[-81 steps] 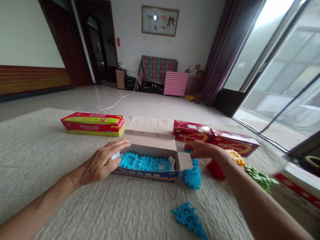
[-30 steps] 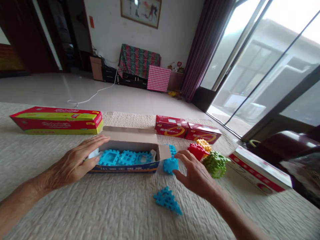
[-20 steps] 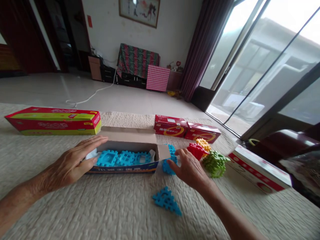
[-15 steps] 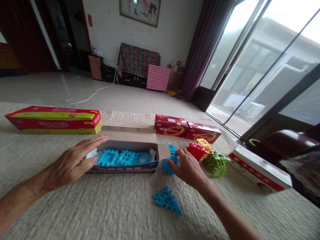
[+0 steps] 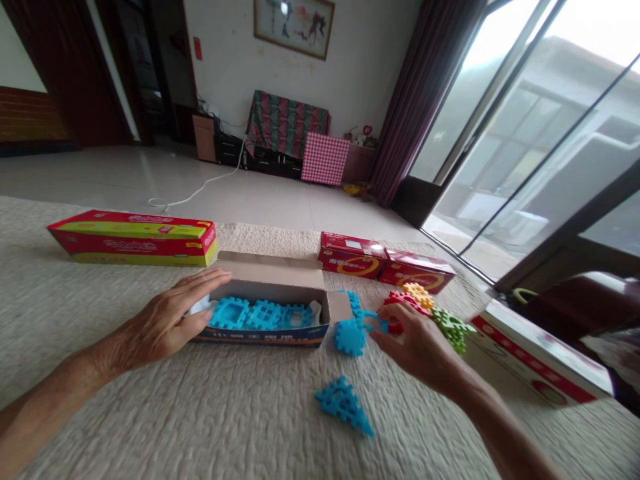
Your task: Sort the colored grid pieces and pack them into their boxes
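My left hand [image 5: 163,320] rests with its fingers stretched over the left end of an open cardboard box [image 5: 260,340]. Inside that box lies a row of blue plastic interlocking blocks [image 5: 263,315] with toothed edges. To the box's right, my right hand [image 5: 417,340] pinches a blue frame-like block [image 5: 375,321] between thumb and fingers. Another blue block [image 5: 350,338] lies just left of it. Behind and beside the hand sit red blocks [image 5: 407,300], a yellow block [image 5: 419,293] and green blocks [image 5: 450,327]. A blue triangular block [image 5: 344,405] lies alone in front.
A red and yellow-green long box [image 5: 135,240] stands at the back left. Two red boxes [image 5: 353,257] stand end to end behind the blocks. A white and red box [image 5: 540,353] lies at the right. Everything rests on a quilted beige cover [image 5: 225,413].
My right hand has shifted right, away from the box, and a blue block now shows between its fingers. My left hand keeps its place at the box. The view has swung slightly left.
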The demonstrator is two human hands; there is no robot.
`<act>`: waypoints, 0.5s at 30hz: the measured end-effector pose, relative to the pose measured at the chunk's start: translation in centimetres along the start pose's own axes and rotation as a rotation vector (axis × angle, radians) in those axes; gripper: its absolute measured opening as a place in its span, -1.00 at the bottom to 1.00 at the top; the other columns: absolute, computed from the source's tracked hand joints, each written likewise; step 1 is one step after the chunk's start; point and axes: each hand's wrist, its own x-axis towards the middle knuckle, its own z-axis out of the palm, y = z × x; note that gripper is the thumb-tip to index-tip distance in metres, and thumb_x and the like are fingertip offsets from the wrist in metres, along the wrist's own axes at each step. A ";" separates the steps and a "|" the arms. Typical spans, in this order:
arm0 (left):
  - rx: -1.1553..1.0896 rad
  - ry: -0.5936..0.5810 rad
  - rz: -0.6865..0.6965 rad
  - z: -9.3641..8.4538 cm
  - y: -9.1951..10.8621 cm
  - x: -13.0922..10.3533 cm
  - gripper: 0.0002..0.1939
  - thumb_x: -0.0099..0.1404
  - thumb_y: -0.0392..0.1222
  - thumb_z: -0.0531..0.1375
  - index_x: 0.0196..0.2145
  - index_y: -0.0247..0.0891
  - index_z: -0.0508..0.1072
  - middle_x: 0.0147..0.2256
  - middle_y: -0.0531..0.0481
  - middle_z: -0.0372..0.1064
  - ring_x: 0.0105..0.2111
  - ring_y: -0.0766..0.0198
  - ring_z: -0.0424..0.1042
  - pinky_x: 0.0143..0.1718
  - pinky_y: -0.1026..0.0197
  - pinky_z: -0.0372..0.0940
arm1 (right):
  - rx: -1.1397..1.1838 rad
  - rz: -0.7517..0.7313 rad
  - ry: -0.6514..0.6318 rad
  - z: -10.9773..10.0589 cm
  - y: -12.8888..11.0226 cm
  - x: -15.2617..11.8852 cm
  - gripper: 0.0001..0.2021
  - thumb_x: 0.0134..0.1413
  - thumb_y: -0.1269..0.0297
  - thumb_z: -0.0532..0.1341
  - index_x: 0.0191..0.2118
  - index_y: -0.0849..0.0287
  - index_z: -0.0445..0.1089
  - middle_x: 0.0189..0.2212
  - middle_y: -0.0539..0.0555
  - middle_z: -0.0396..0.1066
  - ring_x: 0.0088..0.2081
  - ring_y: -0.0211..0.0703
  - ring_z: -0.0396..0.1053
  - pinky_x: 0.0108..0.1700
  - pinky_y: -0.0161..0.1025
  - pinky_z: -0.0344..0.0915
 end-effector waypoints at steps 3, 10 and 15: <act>0.010 0.005 0.011 0.0 -0.2 0.0 -0.49 0.30 -0.12 -0.05 0.18 -0.22 0.21 0.20 -0.06 0.17 0.23 0.10 0.10 0.25 0.00 0.02 | 0.028 -0.017 0.170 -2.1 -0.9 0.4 -0.77 0.07 0.13 0.19 -0.17 0.10 0.32 -0.23 0.11 0.41 -0.28 -0.09 0.38 -0.25 -0.11 0.31; 0.037 -0.076 0.035 -0.7 -0.3 0.1 -0.47 0.29 -0.18 0.00 0.21 -0.28 0.18 0.22 -0.15 0.13 0.24 0.06 0.07 0.24 -0.03 0.04 | 0.190 -0.355 0.062 0.3 -7.2 3.7 -0.69 0.00 0.27 0.26 -0.08 0.09 0.29 -0.05 0.11 0.34 -0.02 -0.04 0.30 0.02 -0.03 0.24; 0.031 -0.083 0.036 -0.8 -0.2 0.2 -0.47 0.29 -0.18 -0.01 0.21 -0.29 0.18 0.22 -0.14 0.13 0.24 0.07 0.06 0.25 -0.05 0.03 | 0.228 -0.376 0.013 3.1 -8.3 5.0 -0.73 0.01 0.32 0.23 -0.12 0.13 0.30 -0.11 0.14 0.33 -0.04 -0.04 0.29 0.04 0.00 0.21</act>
